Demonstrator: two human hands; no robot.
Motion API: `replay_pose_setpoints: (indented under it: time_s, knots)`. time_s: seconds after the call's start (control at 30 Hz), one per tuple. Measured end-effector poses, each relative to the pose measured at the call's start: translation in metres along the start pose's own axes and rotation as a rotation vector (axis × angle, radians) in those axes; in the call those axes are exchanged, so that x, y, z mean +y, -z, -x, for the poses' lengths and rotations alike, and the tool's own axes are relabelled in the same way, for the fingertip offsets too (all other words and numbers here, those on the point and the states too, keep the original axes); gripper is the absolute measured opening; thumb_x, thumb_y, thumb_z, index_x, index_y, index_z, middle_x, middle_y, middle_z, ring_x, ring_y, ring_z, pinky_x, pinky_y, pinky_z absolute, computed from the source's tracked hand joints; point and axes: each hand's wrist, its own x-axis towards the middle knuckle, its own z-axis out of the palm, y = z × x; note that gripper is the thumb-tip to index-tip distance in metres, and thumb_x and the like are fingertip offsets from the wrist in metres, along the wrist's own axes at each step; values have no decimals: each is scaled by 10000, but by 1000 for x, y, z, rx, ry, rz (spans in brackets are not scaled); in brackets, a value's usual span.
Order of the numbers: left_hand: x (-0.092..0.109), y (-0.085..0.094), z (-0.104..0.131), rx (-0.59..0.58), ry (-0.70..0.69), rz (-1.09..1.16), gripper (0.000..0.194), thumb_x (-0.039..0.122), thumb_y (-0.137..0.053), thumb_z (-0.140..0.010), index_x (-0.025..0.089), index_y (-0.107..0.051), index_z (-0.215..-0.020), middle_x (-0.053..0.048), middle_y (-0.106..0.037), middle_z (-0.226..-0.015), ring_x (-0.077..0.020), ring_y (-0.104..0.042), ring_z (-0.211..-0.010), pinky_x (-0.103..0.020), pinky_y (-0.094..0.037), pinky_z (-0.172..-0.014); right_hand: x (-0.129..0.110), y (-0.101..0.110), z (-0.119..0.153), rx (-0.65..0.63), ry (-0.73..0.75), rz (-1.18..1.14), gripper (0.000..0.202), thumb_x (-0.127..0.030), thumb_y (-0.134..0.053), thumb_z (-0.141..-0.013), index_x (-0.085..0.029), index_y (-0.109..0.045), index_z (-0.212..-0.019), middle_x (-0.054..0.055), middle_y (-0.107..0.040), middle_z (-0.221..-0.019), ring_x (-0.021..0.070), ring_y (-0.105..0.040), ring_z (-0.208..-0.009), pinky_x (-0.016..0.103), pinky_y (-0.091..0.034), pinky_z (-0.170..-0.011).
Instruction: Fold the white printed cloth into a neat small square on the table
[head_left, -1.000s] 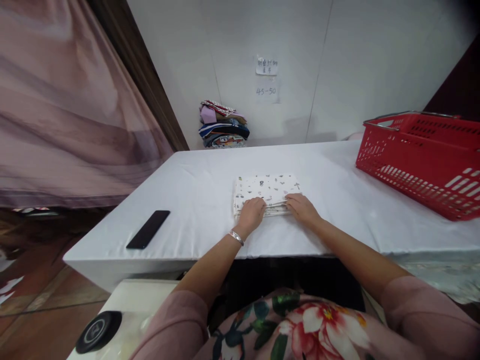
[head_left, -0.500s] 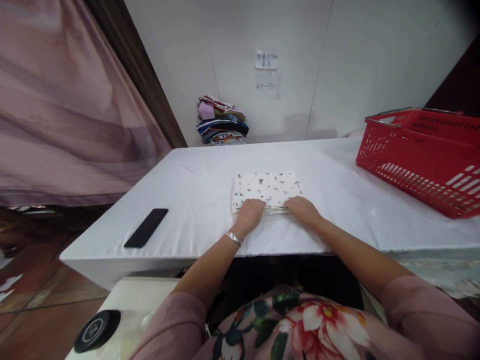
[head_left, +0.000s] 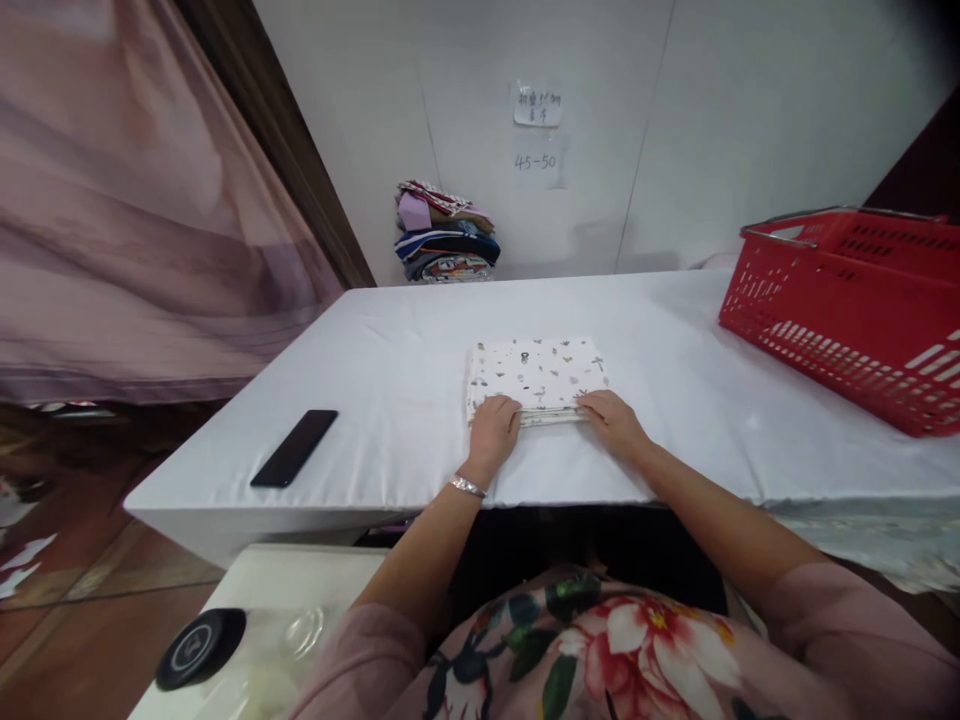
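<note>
A folded white cloth (head_left: 544, 370) with a small scattered print lies flat on the white-covered table (head_left: 405, 370), its layers showing along the near edge. At that edge's left part, my left hand (head_left: 495, 425) has its fingers curled over the fabric; a silver bracelet (head_left: 469, 486) circles the wrist. My right hand (head_left: 611, 420) pinches the same edge close to the right corner. Both thumbs are partly hidden, so how many layers each hand holds cannot be made out.
A black phone (head_left: 295, 448) lies to the left on the table. The red basket (head_left: 862, 310) stands at the right. Behind the table's far edge is a stack of folded fabrics (head_left: 446, 235) against the wall. A white surface with a round black object (head_left: 201, 648) is at lower left.
My left hand has shifted slightly left along the cloth's near edge, and my right hand slightly right. The cloth stays in place; the view has tilted a little.
</note>
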Motion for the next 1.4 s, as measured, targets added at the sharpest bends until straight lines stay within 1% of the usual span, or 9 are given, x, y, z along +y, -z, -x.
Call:
replay_pose_setpoints:
  time_s: [0.17, 0.27, 0.5, 0.67, 0.73, 0.93, 1.13, 1.27, 1.4]
  knots:
    - [-1, 1, 2, 16, 6, 13, 131, 186, -441, -894, 191, -569, -925, -49, -609, -902, -194, -517, -887, -351, -421, -818, -1, -4, -1, 32, -49, -14, 236, -247, -408, -902, -235, -629, -984, 58, -660, -960, 221, -587, -939, 429, -481, -865]
    - [1, 1, 2, -8, 22, -11, 152, 171, -418, -897, 197, -563, -932, -51, -607, -905, -197, -525, -881, -354, -423, -810, -2, -3, 0, 18, -19, 7, 247, -229, -393, -895, -234, -627, -974, 64, -664, -958, 234, -585, -946, 442, -472, -866]
    - [2, 2, 3, -45, 11, -36, 229, 63, -410, -836, 204, -578, -904, -69, -586, -1073, -201, -530, -995, -362, -424, -837, -5, 0, 1, -38, 44, 26, 256, -199, -410, -874, -226, -599, -1044, 80, -642, -1090, 241, -556, -1053, 443, -440, -896]
    - [3, 2, 4, -35, -17, -17, 173, 177, -502, -850, 208, -560, -1010, -71, -585, -1112, -213, -520, -1053, -372, -413, -876, -3, -4, 1, -29, 18, 66, 248, -228, -428, -880, -204, -591, -1065, 93, -645, -1068, 244, -568, -1012, 428, -444, -878]
    - [4, 2, 4, -36, -9, -16, 178, 203, -528, -846, 208, -548, -1022, -68, -597, -1084, -215, -523, -1044, -374, -411, -877, -2, -5, 2, -26, 8, 87, 257, -237, -424, -888, -203, -592, -1079, 95, -650, -1058, 249, -571, -998, 434, -441, -877]
    - [5, 2, 2, -50, 59, 10, 99, 221, -506, -863, 198, -556, -945, -58, -623, -940, -211, -552, -920, -365, -420, -809, -1, -6, 1, -63, 1, 117, 291, -221, -392, -905, -216, -617, -1089, 84, -658, -1070, 245, -567, -1023, 424, -436, -887]
    - [2, -1, 0, -17, 76, 21, 124, 204, -504, -861, 191, -567, -968, -64, -638, -943, -213, -565, -907, -363, -427, -802, 1, -8, -1, -19, -34, 75, 294, -243, -384, -907, -240, -640, -1052, 60, -676, -1025, 241, -586, -977, 433, -456, -857]
    - [2, -1, -1, -25, 66, 0, 145, 212, -452, -896, 196, -574, -973, -51, -632, -916, -202, -559, -881, -348, -422, -787, 1, -8, -2, 17, -34, 55, 285, -247, -384, -907, -230, -643, -1025, 56, -681, -1004, 231, -594, -954, 419, -466, -852]
    - [3, -1, -2, -12, 73, -1, 142, 201, -426, -906, 196, -568, -911, -42, -618, -868, -187, -549, -846, -333, -411, -773, 1, -8, -1, 0, -38, 58, 291, -240, -380, -904, -244, -638, -1037, 51, -680, -1014, 236, -594, -971, 434, -460, -862]
